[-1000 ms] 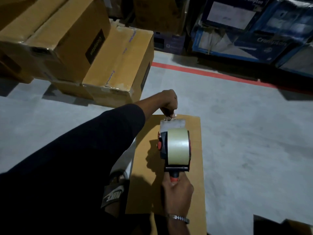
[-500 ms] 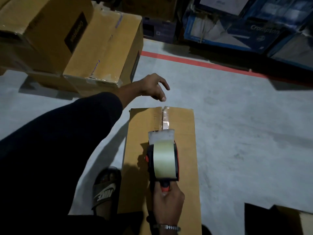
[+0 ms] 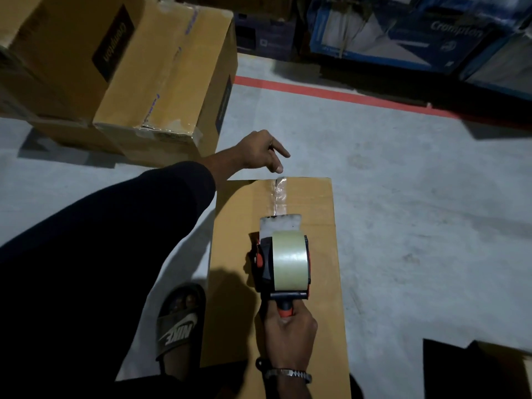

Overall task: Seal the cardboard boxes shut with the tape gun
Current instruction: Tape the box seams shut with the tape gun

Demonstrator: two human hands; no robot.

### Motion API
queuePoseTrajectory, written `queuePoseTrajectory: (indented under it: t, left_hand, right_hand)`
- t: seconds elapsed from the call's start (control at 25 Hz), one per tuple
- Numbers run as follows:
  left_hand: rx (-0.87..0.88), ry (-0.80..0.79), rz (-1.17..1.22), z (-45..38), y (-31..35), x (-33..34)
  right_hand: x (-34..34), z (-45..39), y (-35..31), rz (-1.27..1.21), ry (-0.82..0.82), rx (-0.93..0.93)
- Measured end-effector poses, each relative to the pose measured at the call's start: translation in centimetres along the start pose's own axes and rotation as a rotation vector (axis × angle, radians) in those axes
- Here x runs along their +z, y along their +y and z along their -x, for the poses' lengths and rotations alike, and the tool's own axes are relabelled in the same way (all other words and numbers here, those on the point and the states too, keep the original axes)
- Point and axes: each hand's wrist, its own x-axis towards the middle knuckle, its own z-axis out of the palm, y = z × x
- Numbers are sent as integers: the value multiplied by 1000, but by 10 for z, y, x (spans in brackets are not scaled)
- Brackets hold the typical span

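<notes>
Two hands: both in view, one tool, one box being worked.
Box (image 3: 313, 254): one long brown carton, flat on the floor, directly below the camera, centre seam running away from the viewer.
Tape strip (image 3: 279, 197): one clear strip, stuck along the seam from the far edge down to the gun's nose; wrinkled near the far edge.
Tape gun (image 3: 283, 263): one, black and red, one clear roll mounted, standing on the box top over the seam, about mid-length.
Right hand (image 3: 289, 331): fingers wrapped round the gun's red handle, firm grasp; one metal bracelet on the wrist.
Left hand (image 3: 259, 152): just past the far edge of the box, near the tape's start, fingers loosely extended, forefinger pointing right, grasping nothing; whether it touches the box, cannot tell.
Sleeve (image 3: 100, 240): dark, covers the left arm to the forearm.
Foot (image 3: 180, 321): one, in a dark slide sandal, just beside the box's left edge.
Brown cartons (image 3: 161, 82): at least two, stacked upper left, well apart from the box.
Blue cartons (image 3: 403, 33): several along the far side, count unclear.
Red line (image 3: 345, 95): one, painted on the grey floor before the blue cartons.
</notes>
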Motion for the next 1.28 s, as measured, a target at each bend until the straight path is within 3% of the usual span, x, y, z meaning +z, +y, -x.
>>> queuePoseTrajectory:
  t: [0.16,0.28,0.52,0.76,1.12,1.28]
  left_hand:
    - [-120,-4,-118,-8,-14,9]
    - [-70,45,-92,-8,-15,11]
    - [-25,-42,-87,11,-16,24]
    - [93,189,-74,27,-45,52]
    - [53,240,-81,22,-45,58]
    - [37,238,-73,18,-46,54]
  right_hand:
    - [3,-6,3,2,-8,30]
    - [6,-8,6,-10,2,21]
    - [6,-12,6,4,1,38]
    - [2,-14,-15,165,-115,36]
    - [-9,-16,-41,335,-204,138]
    - [-27,6,-16,405,-292,195]
